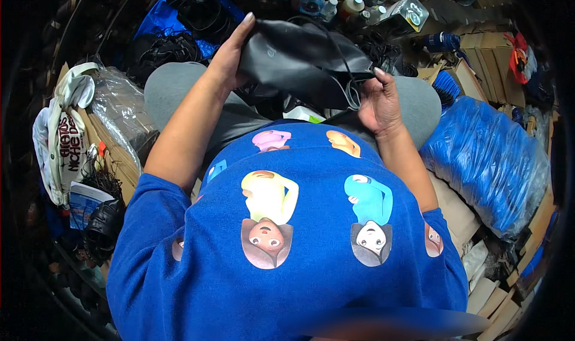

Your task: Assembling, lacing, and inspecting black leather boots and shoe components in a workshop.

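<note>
A black, shiny, leather-like drawstring pouch is stretched between my two hands above my lap. At its left end my left hand grips it, thumb pointing up along the edge. My right hand pinches the other end, close to the opening, where a thin dark cord loops down. Another length of cord crosses the pouch's front. Beneath the pouch, between my grey-clad knees, lie more dark items and a white and green piece, partly hidden.
Bottles and a box stand at the far side. A blue plastic bag with black items lies far left, a white cloth bag to the left. On the right are a large plastic-wrapped blue bundle, a blue brush and cardboard.
</note>
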Demonstrator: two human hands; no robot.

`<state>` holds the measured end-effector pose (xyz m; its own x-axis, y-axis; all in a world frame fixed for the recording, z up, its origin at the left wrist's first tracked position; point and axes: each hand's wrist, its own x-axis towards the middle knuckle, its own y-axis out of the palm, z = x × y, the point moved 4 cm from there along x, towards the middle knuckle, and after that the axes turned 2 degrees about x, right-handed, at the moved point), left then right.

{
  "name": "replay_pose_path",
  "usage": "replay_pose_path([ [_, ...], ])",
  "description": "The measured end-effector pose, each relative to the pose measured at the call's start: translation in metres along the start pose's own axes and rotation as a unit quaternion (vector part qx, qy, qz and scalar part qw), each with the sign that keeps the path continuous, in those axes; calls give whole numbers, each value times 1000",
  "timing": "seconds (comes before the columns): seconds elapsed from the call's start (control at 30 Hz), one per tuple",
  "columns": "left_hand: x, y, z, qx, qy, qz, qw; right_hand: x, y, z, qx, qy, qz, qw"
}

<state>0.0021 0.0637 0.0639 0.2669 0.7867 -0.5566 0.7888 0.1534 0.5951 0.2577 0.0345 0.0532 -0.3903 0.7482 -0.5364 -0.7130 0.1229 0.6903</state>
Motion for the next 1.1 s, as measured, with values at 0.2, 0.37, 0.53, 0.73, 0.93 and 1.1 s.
replay_pose_path([
  [0.2, 38, 66, -33, -33, 17, 202, 979, 12, 23, 72, 18, -149, -85, 985],
  [0.37, 50, 103, -53, 65, 162, 190, 966, -7, 43, 130, 55, -142, 185, 971],
  [0.53, 61, 65, -15, 283, 83, 49, 954, -62, 32, 190, -178, -292, 31, 939],
  [0.73, 47, 110, 23, 190, -24, 191, 963, -83, 82, 170, -517, -408, -41, 752],
  [0.93, 43, 168, 12, 95, -5, 110, 989, -58, 97, 142, -674, -431, 192, 568],
  [1.1, 43, 158, 21, 96, -46, 128, 986, -60, 76, 155, -675, -251, 127, 682],
])
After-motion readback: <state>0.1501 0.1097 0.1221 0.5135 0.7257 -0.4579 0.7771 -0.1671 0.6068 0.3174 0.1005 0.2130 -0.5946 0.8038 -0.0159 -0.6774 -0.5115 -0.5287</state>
